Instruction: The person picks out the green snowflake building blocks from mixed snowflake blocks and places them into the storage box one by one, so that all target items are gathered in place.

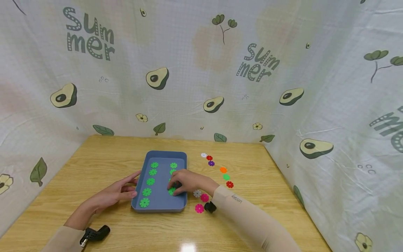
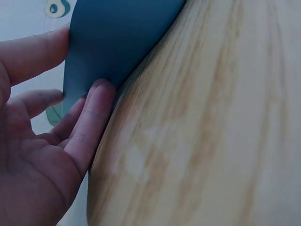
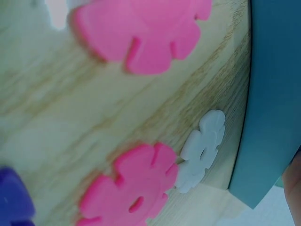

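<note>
A blue-grey tray (image 1: pixel 163 206) lies on the wooden table with green flower-shaped discs inside. One column of green discs (image 1: pixel 150 181) runs along its left side; another, partly hidden by my right hand, runs along its right side. My left hand (image 1: pixel 121 190) rests at the tray's left edge; in the left wrist view its extended fingers touch the outer wall (image 2: pixel 117 37). Inside the tray, my right hand (image 1: pixel 185 180) reaches over the right wall, thumb and fingertips pinching a green disc (image 1: pixel 171 191) low over the tray floor.
Right of the tray, pink discs (image 1: pixel 199 208) and a white disc (image 1: pixel 197 194) lie near the right forearm. Farther off are orange (image 1: pixel 223 170), red (image 1: pixel 230 184), green (image 1: pixel 226 177), purple (image 1: pixel 211 163) and white discs. A printed cloth (image 1: pixel 182 105) hangs behind and beside the table.
</note>
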The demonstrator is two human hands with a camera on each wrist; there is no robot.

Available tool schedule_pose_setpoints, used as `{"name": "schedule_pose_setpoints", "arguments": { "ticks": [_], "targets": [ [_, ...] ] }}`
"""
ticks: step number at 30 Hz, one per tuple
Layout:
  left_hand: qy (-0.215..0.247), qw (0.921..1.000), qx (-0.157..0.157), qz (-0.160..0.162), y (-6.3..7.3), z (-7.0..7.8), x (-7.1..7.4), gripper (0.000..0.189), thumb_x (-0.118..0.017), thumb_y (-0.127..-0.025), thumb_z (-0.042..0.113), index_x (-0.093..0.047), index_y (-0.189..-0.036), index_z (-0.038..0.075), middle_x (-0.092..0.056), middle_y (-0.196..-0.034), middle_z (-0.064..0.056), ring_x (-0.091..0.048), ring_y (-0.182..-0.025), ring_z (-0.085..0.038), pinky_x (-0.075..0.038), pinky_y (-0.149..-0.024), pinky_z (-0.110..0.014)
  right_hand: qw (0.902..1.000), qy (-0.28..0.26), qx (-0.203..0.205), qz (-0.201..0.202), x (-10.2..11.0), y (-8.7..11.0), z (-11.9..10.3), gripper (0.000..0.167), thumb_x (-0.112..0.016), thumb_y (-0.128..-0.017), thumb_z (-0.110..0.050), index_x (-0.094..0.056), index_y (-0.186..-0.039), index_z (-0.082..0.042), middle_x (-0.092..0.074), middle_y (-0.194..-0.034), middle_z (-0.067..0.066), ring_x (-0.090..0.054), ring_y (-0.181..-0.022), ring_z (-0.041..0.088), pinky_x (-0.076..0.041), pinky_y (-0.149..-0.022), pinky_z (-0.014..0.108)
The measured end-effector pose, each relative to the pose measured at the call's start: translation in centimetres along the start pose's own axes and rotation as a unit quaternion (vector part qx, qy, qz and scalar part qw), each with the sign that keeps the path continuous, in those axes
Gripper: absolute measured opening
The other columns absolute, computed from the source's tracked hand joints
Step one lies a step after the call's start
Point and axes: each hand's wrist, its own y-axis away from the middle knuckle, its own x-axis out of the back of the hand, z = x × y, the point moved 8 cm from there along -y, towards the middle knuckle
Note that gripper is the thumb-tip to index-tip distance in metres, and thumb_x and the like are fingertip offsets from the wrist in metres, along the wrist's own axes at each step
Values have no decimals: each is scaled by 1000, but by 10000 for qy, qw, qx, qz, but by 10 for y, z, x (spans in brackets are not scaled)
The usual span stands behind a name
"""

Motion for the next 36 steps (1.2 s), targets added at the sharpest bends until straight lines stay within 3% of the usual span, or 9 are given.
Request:
{"name": "schedule_pose_setpoints", "arguments": {
  "ticks": [26, 32, 36],
  "targets": [
    [18, 10000, 8, -21, 1, 2, -1, 84, -65, -108, 20, -11, -173, 14, -32, -154, -30, -52, -129, -36, -50, -94, -24, 9993, -318, 163, 87, 5, 3, -3, 31, -84, -95, -26, -80, -123, -14, -71, -113, 2, -66, -95, 12, -46, -82, 12],
    [-49, 10000, -41, 2, 1, 1, 0, 83, -64, -108, 19, -12, -172, 14, -34, -153, -29, -52, -129, -36, -50, -95, -23, 9984, -456, 186, 265, 12, 8, -3, 31, -84, -95, -25, -79, -124, -14, -71, -118, 4, -69, -103, 14, -52, -92, 20],
    [-65, 10000, -42, 27, 1, 2, 0, 84, -65, -108, 20, -12, -173, 14, -35, -152, -29, -52, -128, -36, -50, -95, -23, 9983, -315, 214, 440, 19, 15, -4, 32, -83, -96, -27, -79, -125, -14, -72, -121, 2, -67, -113, 14, -51, -101, 24]
  ]
}}
